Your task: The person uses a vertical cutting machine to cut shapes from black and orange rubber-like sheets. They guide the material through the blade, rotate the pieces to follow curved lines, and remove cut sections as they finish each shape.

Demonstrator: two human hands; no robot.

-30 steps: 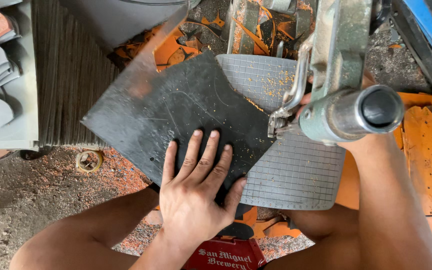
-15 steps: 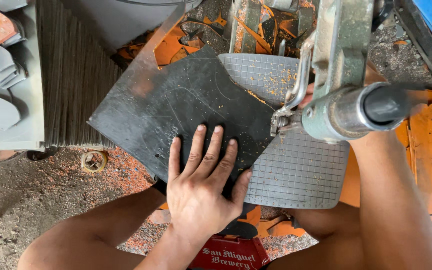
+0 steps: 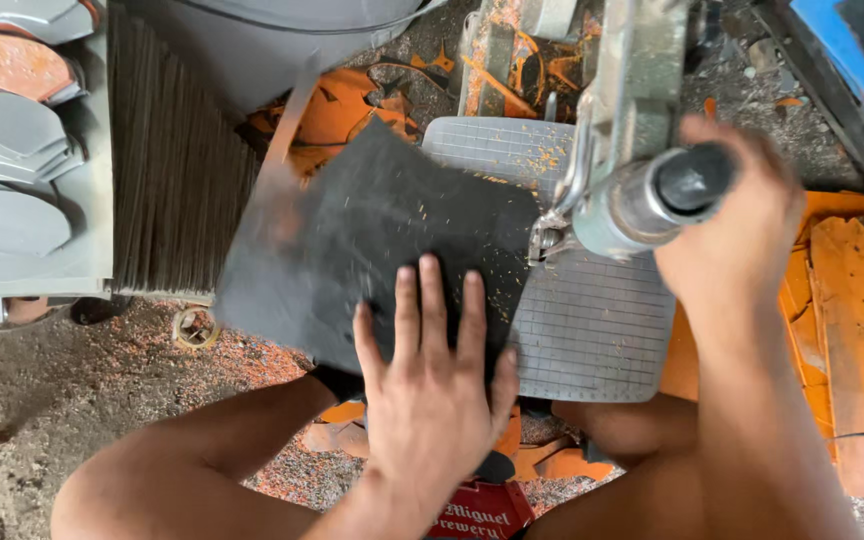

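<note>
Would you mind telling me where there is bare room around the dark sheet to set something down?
The gritty floor lower left, between the ribbed stack and the person's arm, has bare room. The grey gridded plate right of the left hand is partly bare. It is crowded near the lever handle in the right hand, and among orange offcuts.

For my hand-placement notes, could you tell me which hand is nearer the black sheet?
Left. The left hand lies flat on the black sheet; the right hand grips the machine handle beside it.
</note>
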